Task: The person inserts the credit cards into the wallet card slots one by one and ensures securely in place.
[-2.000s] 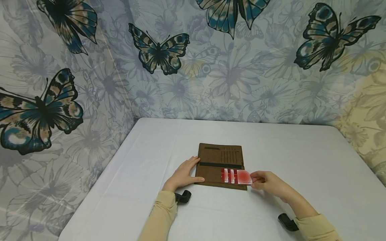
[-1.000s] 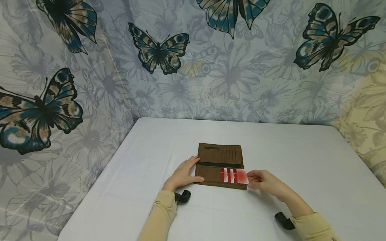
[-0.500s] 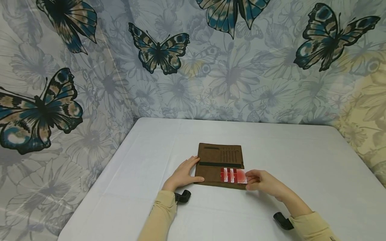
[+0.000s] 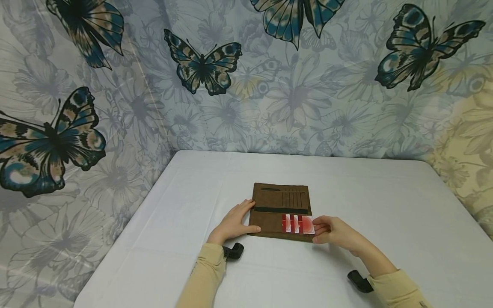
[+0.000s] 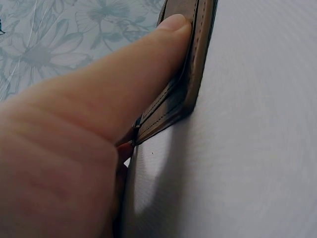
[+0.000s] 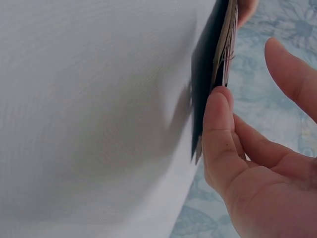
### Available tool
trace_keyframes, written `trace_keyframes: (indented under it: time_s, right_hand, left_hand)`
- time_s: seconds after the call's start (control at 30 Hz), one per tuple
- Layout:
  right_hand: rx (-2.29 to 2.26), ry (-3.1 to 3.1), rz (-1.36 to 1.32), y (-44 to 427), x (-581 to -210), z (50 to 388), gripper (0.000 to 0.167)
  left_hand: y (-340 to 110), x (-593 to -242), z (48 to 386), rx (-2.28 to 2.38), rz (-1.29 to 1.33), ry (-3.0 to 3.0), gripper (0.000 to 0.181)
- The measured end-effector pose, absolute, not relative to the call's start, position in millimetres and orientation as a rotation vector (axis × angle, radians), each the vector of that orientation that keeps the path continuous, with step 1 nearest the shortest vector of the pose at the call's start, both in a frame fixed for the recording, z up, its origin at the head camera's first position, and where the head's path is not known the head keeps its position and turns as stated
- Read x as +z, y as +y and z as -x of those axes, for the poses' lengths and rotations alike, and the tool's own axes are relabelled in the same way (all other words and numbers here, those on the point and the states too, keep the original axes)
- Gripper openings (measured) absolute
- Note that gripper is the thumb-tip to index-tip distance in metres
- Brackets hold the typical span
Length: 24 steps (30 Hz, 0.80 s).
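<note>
A brown wallet lies spread on the table, one half behind the other. Red-and-white cards sit in a staggered row at the right of its near half. My left hand rests at the wallet's left edge, its thumb straight on the near half and its fingers spread toward the far half. My right hand touches the outer edge of the rightmost card. In the right wrist view, fingertips press against the wallet's side, while another digit stands apart. The cards are hidden in the left wrist view.
A white cloth covers the table. Behind it hangs a floral backdrop with butterflies. Black devices are strapped at the left wrist and the right wrist.
My right hand has moved slightly left, and the rightmost card has slid left with it, so less of it sticks out. The left hand and the wallet stay nearly still.
</note>
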State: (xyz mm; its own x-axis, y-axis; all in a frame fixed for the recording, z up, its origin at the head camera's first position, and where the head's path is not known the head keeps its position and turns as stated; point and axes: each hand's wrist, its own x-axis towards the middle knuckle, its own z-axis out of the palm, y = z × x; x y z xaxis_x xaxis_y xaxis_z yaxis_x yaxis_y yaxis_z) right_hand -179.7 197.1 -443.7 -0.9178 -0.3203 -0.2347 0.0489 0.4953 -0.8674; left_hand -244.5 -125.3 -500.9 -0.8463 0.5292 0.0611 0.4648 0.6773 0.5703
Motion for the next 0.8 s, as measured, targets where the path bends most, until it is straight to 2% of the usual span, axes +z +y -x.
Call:
trace_keyframes:
  time_s: [0.8]
  right_hand:
    - [-1.426,2.371,0.248,194.3,-446.3,180.5,0.055]
  left_hand:
    - [-124.8,-501.4,246.1,0.873,-0.822,2.781,0.088]
